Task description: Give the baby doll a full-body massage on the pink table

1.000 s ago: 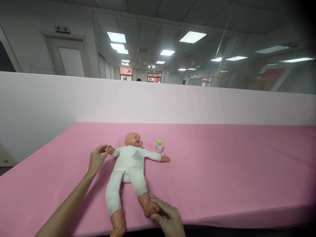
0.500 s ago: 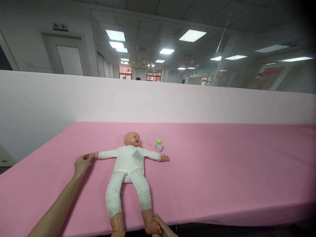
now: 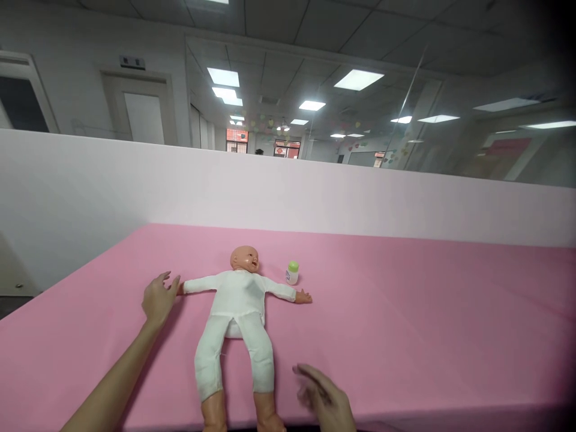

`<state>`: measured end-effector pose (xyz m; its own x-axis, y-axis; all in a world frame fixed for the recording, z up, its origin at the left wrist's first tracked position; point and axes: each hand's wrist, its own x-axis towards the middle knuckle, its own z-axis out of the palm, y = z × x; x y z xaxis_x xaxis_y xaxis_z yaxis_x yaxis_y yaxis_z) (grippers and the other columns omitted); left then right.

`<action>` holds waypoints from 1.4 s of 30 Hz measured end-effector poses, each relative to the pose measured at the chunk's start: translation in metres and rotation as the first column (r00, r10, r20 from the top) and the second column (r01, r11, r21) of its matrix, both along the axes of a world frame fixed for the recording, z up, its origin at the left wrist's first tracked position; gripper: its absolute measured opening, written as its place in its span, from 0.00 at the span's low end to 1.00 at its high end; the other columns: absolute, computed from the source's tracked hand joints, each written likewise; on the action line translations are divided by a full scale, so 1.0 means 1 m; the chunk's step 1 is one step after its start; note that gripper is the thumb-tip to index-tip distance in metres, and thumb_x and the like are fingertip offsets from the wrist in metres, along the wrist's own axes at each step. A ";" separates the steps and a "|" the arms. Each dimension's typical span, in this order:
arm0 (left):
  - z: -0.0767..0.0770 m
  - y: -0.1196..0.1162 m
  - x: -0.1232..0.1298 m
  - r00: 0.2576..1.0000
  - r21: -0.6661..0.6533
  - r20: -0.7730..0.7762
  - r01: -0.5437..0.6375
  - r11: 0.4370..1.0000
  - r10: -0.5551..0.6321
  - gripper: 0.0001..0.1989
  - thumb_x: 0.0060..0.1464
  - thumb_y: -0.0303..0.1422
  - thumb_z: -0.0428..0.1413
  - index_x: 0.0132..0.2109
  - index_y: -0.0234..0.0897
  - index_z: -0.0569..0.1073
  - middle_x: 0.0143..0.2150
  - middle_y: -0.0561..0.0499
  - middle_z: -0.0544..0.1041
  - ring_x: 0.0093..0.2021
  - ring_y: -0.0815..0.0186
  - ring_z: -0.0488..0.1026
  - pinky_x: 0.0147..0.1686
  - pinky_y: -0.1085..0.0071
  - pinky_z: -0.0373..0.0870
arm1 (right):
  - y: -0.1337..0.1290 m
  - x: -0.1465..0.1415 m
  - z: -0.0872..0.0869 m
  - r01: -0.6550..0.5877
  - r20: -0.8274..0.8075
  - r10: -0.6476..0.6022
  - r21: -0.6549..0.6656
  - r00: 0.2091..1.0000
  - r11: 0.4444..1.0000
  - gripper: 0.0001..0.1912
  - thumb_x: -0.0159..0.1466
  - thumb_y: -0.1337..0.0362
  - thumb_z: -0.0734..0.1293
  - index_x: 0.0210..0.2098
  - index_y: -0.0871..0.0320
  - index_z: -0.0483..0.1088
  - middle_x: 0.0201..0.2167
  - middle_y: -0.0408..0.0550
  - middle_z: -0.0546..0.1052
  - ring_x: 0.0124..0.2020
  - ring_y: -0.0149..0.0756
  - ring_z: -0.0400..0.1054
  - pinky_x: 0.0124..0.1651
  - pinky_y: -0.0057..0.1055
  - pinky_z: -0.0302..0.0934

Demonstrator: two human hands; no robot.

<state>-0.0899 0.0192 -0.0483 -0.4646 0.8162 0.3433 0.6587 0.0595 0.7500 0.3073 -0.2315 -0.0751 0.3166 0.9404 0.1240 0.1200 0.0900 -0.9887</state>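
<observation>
A baby doll (image 3: 238, 294) in a white top and white trousers lies on its back on the pink-covered table, arms spread and bare feet towards me. Beside the doll's hand at the left, my left hand (image 3: 159, 298) has its fingers apart; it partly hides that small hand, and I cannot tell whether they touch. My right hand (image 3: 326, 396) is held to the right of the doll's lower legs, clear of them, fingers loosely apart and a little blurred, with nothing in it. A small clear bottle with a green cap (image 3: 292, 273) stands upright near the doll's other hand.
The pink cloth (image 3: 427, 318) stretches far to the right and ends at the front edge. Behind it runs a low white partition (image 3: 315, 195), with glass above. A door (image 3: 143, 117) shows at the back left.
My right hand has come off the doll's foot and moved up and right. My left hand's fingers have loosened from the doll's hand and spread. The view has shifted slightly.
</observation>
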 end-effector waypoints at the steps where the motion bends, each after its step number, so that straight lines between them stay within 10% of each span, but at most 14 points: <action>1: 0.004 -0.002 0.009 1.000 0.037 -0.010 0.029 0.999 -0.029 0.25 0.63 0.50 0.53 0.58 0.39 0.75 0.57 0.39 0.79 0.50 0.48 0.78 0.45 0.57 0.71 | 0.014 -0.001 0.015 0.015 0.018 -0.015 0.018 1.000 1.000 0.34 0.59 0.35 0.70 0.44 0.60 0.84 0.36 0.59 0.83 0.29 0.43 0.74 0.33 0.35 0.71; 7: 0.019 0.001 0.078 0.940 0.166 0.019 0.333 0.928 -0.341 0.24 0.65 0.47 0.51 0.59 0.38 0.75 0.48 0.42 0.82 0.48 0.53 0.79 0.48 0.60 0.73 | 0.131 -0.034 0.076 -0.192 0.286 0.166 0.068 0.944 0.979 0.24 0.68 0.45 0.66 0.35 0.61 0.80 0.28 0.50 0.80 0.28 0.38 0.70 0.33 0.32 0.62; 13: 0.003 0.021 0.119 0.893 0.224 0.079 0.417 0.881 -0.443 0.24 0.66 0.46 0.52 0.61 0.36 0.73 0.53 0.40 0.81 0.54 0.51 0.78 0.56 0.54 0.72 | 0.210 -0.056 0.060 -0.055 0.416 -0.029 0.188 0.909 0.981 0.21 0.70 0.52 0.60 0.35 0.59 0.78 0.32 0.50 0.82 0.33 0.41 0.72 0.39 0.33 0.61; 23: -0.016 0.016 0.121 0.869 0.165 0.040 0.481 0.861 -0.493 0.22 0.68 0.46 0.50 0.56 0.36 0.77 0.57 0.40 0.81 0.57 0.49 0.76 0.59 0.51 0.70 | 0.217 -0.043 0.029 0.085 0.734 0.017 -0.101 0.679 0.991 0.26 0.75 0.49 0.55 0.62 0.55 0.70 0.41 0.55 0.84 0.44 0.50 0.78 0.41 0.35 0.62; 34: -0.011 0.008 0.120 0.883 0.128 0.006 0.464 0.876 -0.469 0.22 0.67 0.46 0.49 0.54 0.35 0.78 0.52 0.40 0.82 0.52 0.49 0.78 0.53 0.53 0.73 | 0.219 -0.045 0.031 0.002 0.497 0.027 -0.057 0.867 0.998 0.26 0.71 0.50 0.59 0.59 0.59 0.72 0.53 0.58 0.81 0.55 0.50 0.74 0.56 0.41 0.64; 42: 0.000 0.033 0.128 0.904 0.003 -0.214 0.378 0.926 -0.369 0.29 0.65 0.50 0.51 0.59 0.30 0.75 0.49 0.36 0.81 0.51 0.46 0.78 0.53 0.54 0.70 | 0.229 -0.058 0.015 0.141 0.182 -0.135 -0.017 0.974 0.990 0.21 0.58 0.44 0.71 0.34 0.54 0.65 0.23 0.40 0.70 0.27 0.38 0.67 0.30 0.32 0.63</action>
